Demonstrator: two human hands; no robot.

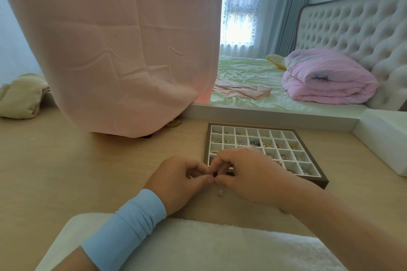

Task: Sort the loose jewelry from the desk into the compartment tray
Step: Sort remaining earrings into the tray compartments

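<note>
The compartment tray (317,177), brown-framed with white cells, lies on the desk right of centre; many cells hold rings and earrings. My left hand (176,179) and my right hand (248,171) meet just in front of the tray's near left corner. Together their fingertips pinch one small dark piece of jewelry (214,174). My right hand covers the tray's near left cells. One small loose piece (221,192) lies on the desk below my fingers. Another loose piece (283,211) shows beside my right forearm.
A large pink cloth (123,50) drapes over something at the back of the wooden desk (66,171), with a gold lid (175,123) at its foot. A white furry cushion (209,246) sits at the near edge. A white box (383,136) stands right of the tray.
</note>
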